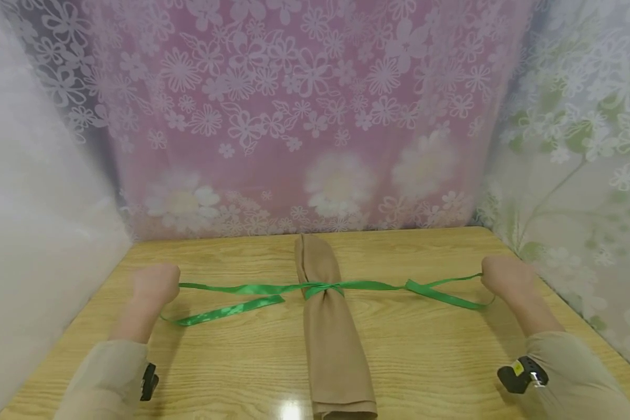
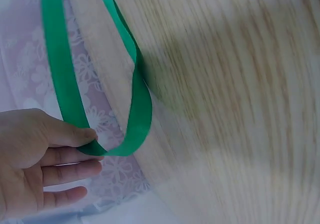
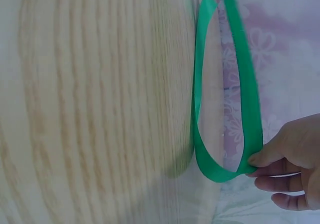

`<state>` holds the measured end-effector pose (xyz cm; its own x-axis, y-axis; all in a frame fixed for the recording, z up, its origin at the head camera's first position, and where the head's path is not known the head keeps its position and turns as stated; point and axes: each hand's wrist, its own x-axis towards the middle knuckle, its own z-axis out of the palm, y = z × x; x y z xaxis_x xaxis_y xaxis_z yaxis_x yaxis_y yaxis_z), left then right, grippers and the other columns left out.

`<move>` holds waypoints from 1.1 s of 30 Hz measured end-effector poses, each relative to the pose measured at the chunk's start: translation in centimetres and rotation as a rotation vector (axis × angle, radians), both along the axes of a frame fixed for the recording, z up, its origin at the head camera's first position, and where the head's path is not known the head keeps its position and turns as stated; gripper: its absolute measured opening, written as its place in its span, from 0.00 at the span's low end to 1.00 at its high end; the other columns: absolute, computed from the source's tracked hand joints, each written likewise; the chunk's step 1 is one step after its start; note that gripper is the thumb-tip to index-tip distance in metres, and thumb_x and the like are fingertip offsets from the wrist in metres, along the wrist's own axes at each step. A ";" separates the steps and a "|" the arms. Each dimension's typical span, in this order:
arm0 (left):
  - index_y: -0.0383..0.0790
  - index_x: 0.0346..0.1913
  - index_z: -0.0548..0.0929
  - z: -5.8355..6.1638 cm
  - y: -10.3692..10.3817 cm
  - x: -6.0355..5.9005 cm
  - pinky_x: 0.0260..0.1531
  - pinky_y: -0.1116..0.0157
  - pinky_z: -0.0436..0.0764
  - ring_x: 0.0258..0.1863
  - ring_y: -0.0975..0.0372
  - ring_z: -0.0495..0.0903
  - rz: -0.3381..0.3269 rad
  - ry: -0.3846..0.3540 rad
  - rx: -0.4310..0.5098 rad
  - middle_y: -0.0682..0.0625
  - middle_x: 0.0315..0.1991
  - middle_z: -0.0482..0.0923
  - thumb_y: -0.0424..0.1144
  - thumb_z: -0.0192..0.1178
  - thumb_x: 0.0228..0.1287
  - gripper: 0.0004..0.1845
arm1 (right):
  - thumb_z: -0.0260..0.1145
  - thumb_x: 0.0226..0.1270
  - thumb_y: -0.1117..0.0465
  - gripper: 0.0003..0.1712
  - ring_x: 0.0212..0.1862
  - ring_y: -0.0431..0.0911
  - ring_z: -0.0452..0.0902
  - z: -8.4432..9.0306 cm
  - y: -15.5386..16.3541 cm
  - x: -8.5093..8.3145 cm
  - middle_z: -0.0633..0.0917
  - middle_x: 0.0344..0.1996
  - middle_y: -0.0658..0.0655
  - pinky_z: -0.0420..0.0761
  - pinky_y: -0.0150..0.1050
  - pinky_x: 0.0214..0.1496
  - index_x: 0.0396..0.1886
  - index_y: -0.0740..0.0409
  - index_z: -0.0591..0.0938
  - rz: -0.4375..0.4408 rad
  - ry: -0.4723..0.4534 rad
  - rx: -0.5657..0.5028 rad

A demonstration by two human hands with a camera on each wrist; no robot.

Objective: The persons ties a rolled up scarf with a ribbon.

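A brown cloth [image 1: 336,356], folded into a long bundle, lies lengthwise on the table. Around its upper part runs a green ribbon [image 1: 265,289], crossed at the front and cinching the cloth. My left hand [image 1: 156,283] pinches one side of the ribbon between thumb and forefinger, as the left wrist view shows; its loose tail hangs back toward the cloth. On the other side my right hand [image 1: 506,277] pinches the opposite length of ribbon [image 3: 250,99] the same way, with its tail looping below. Both lengths stretch out sideways from the crossing, nearly straight.
The wooden table [image 1: 231,367] has a pink flowered curtain [image 1: 315,116] behind it. A whitish sheet [image 1: 42,175] hangs at the left and a flowered one [image 1: 583,175] at the right. Dark cameras are strapped to both wrists.
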<state>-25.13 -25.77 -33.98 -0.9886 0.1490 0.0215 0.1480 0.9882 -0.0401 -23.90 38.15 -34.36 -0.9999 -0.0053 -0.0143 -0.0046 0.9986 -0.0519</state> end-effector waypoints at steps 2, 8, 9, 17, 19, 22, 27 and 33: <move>0.42 0.14 0.65 -0.1 0.5 -0.1 0.19 0.66 0.62 0.16 0.63 0.58 -0.004 -0.025 0.001 0.53 0.14 0.57 0.23 0.51 0.55 0.17 | 0.55 0.55 0.70 0.13 0.19 0.45 0.61 -0.1 -0.4 -0.2 0.67 0.13 0.50 0.63 0.40 0.20 0.14 0.55 0.71 0.036 0.002 0.028; 0.44 0.15 0.65 -0.4 2.2 -0.4 0.19 0.60 0.69 0.19 0.60 0.63 -0.031 -0.042 -0.006 0.52 0.16 0.61 0.24 0.50 0.53 0.15 | 0.55 0.55 0.70 0.05 0.24 0.50 0.69 0.0 -2.5 -0.4 0.74 0.20 0.56 0.70 0.44 0.25 0.23 0.61 0.75 0.051 -0.048 0.056; 0.44 0.14 0.65 -0.4 2.6 -0.5 0.19 0.61 0.68 0.18 0.60 0.62 -0.045 -0.038 -0.009 0.53 0.15 0.60 0.24 0.49 0.53 0.15 | 0.55 0.55 0.70 0.04 0.26 0.52 0.72 0.1 -3.0 -0.4 0.76 0.23 0.57 0.72 0.46 0.26 0.26 0.63 0.76 0.057 -0.042 0.057; 0.34 0.35 0.81 0.8 7.8 -0.5 0.28 0.58 0.76 0.25 0.56 0.76 -0.200 0.015 0.059 0.47 0.26 0.78 0.36 0.59 0.57 0.08 | 0.62 0.60 0.62 0.16 0.34 0.56 0.79 0.8 -8.5 -0.4 0.82 0.37 0.65 0.78 0.48 0.31 0.44 0.68 0.79 0.236 0.133 0.076; 0.32 0.42 0.82 0.9 9.5 -0.5 0.31 0.57 0.78 0.28 0.53 0.78 -0.279 0.076 0.057 0.44 0.30 0.81 0.39 0.61 0.58 0.14 | 0.64 0.59 0.61 0.18 0.33 0.54 0.80 0.9 -10.1 -0.3 0.82 0.39 0.65 0.78 0.43 0.29 0.46 0.68 0.79 0.305 0.172 0.051; 0.33 0.44 0.83 0.7 11.9 -0.4 0.35 0.57 0.79 0.30 0.53 0.79 -0.387 0.159 0.053 0.44 0.32 0.83 0.41 0.65 0.56 0.16 | 0.67 0.58 0.59 0.18 0.31 0.49 0.80 1.1 -12.3 0.0 0.82 0.38 0.62 0.77 0.38 0.25 0.45 0.65 0.80 0.381 0.189 0.017; 0.36 0.43 0.84 0.1 15.3 -0.4 0.41 0.55 0.76 0.36 0.52 0.79 -0.481 0.166 0.066 0.45 0.36 0.83 0.42 0.66 0.55 0.15 | 0.68 0.57 0.54 0.19 0.34 0.48 0.80 0.7 -15.1 -0.1 0.83 0.39 0.58 0.76 0.36 0.25 0.45 0.61 0.81 0.448 0.158 0.002; 0.39 0.35 0.83 -1.1 17.8 -0.4 0.43 0.57 0.76 0.29 0.57 0.78 -0.495 0.147 0.036 0.50 0.23 0.80 0.44 0.66 0.55 0.11 | 0.69 0.56 0.56 0.20 0.38 0.51 0.80 -0.8 -17.5 -0.5 0.83 0.37 0.59 0.80 0.42 0.36 0.44 0.64 0.81 0.533 0.094 -0.065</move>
<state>-25.50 -8.01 -35.10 -0.7858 0.5951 0.1685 0.5940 0.8020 -0.0628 -24.41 20.69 -35.18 -0.8555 -0.5095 0.0923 -0.5167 0.8516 -0.0886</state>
